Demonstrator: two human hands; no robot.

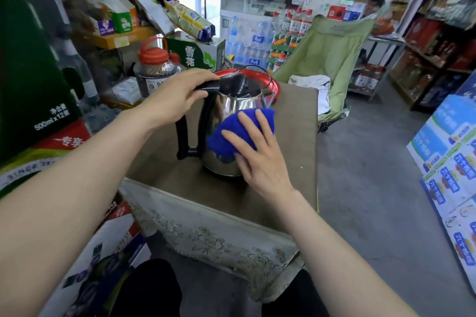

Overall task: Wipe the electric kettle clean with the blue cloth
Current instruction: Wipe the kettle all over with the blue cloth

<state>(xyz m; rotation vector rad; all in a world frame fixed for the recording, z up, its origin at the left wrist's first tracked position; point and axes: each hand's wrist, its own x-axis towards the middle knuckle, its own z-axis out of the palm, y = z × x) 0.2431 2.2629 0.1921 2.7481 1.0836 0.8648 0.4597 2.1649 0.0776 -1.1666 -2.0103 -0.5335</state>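
Observation:
A steel electric kettle [231,104] with a black handle and lid stands upright on a small brown-topped table [296,136]. My left hand [177,95] grips the top of the black handle near the lid. My right hand [257,152] presses a folded blue cloth [237,134] flat against the kettle's right side, fingers spread over it. The cloth hides part of the kettle's body.
A red basin rim [275,85] sits behind the kettle, with a dark jar with a red lid [154,69] to the left. Stacked cartons [51,116] crowd the left side. A green folding chair [332,51] with a white rag stands behind the table. Boxes [448,162] line the right aisle.

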